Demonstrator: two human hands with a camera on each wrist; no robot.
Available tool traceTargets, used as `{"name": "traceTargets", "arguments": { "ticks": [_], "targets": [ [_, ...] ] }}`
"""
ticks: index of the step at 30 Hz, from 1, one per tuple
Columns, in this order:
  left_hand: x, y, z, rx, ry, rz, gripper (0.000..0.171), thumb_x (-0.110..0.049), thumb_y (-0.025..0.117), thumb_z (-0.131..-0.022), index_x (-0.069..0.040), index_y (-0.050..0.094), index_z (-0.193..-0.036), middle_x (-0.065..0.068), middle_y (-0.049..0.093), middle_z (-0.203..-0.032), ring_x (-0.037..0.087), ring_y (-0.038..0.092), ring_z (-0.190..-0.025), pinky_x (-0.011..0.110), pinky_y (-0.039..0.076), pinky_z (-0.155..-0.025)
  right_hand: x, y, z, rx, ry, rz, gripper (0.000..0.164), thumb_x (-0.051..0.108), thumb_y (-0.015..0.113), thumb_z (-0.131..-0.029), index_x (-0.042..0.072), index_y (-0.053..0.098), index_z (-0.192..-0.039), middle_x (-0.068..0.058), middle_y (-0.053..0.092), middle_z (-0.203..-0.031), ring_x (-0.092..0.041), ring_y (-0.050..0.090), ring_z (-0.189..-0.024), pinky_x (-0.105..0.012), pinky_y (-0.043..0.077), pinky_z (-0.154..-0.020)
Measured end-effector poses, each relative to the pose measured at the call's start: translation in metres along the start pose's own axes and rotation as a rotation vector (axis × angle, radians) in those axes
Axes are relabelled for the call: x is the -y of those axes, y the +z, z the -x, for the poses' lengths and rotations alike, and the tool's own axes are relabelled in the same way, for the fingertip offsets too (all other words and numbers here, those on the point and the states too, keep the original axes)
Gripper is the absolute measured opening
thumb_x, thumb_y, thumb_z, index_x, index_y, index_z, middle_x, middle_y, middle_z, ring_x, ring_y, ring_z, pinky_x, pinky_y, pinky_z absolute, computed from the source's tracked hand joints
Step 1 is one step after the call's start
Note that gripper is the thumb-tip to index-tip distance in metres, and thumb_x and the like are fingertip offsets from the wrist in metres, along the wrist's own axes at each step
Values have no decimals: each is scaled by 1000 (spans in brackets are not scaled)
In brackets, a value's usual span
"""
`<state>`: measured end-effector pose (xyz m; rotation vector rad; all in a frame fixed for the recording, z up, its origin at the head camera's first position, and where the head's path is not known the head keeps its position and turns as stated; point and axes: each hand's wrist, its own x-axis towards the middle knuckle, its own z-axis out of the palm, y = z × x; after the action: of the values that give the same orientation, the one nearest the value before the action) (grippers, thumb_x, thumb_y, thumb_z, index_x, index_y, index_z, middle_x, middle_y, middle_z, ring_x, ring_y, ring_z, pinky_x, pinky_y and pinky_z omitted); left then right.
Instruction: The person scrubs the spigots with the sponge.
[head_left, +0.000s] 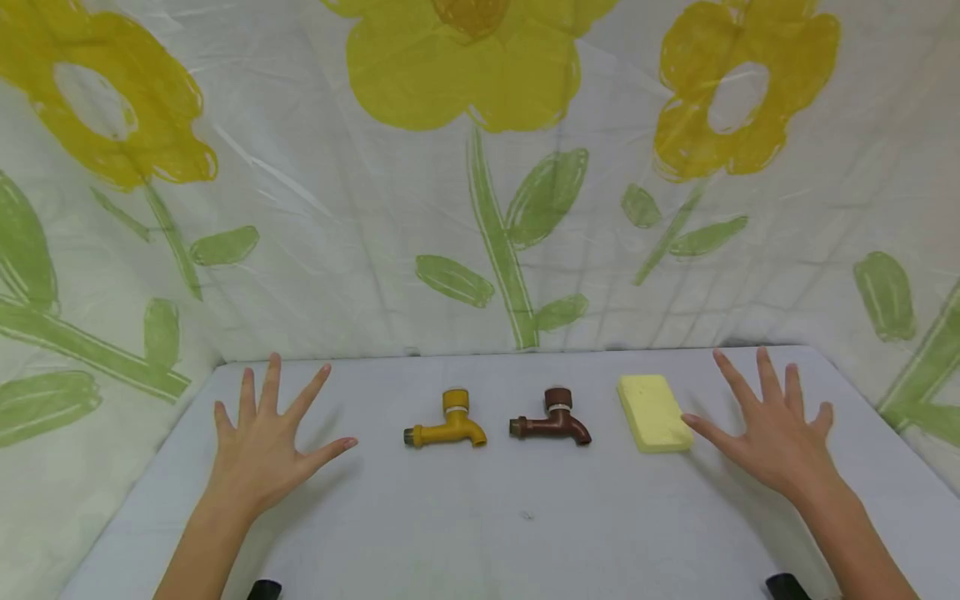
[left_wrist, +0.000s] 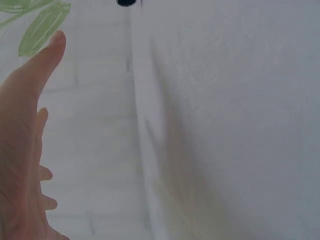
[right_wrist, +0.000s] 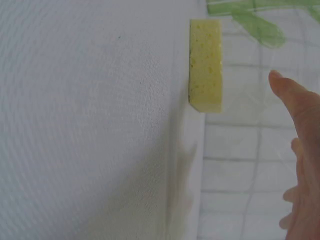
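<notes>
Pale-yellow pitted sponge (head_left: 654, 414), mustard tap (head_left: 452, 430), similarly shaped brown tap (head_left: 558, 425)

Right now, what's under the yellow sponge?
The yellow sponge lies on the white tabletop, which shows around its edges. The patch directly beneath is covered, so I can't tell whether anything thin is there.

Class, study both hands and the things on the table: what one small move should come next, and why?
Probably lower the right hand toward the yellow sponge. That hand is spread and holds nothing, the sponge is the nearest loose thing to it, and the right wrist view shows a gap between them.
</notes>
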<state>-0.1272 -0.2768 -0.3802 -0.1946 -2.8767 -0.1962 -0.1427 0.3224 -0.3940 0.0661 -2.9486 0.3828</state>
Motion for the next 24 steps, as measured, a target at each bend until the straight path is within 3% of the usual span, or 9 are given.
{"name": "traceTargets", "arguments": {
  "ticks": [13, 24],
  "targets": [
    [-2, 4, 1, 59, -15, 10, 99, -80, 61, -90, -41, 17, -169, 33, 2, -172, 69, 8, -151, 96, 9, -103, -1, -1, 2, 19, -10, -12, 103, 70, 62, -96, 30, 5, -171, -40, -3, -168, -74, -1, -146, -96, 9, -98],
    [-20, 4, -6, 64, 12, 20, 98, -81, 60, -89, -40, 22, -169, 29, 6, -174, 63, 10, -154, 92, 11, -108, 18, 2, -3, 90, -33, -39, 100, 71, 59, -97, 29, 7, -172, -39, 3, -169, -72, 4, -148, -94, 10, -101]
  ]
}}
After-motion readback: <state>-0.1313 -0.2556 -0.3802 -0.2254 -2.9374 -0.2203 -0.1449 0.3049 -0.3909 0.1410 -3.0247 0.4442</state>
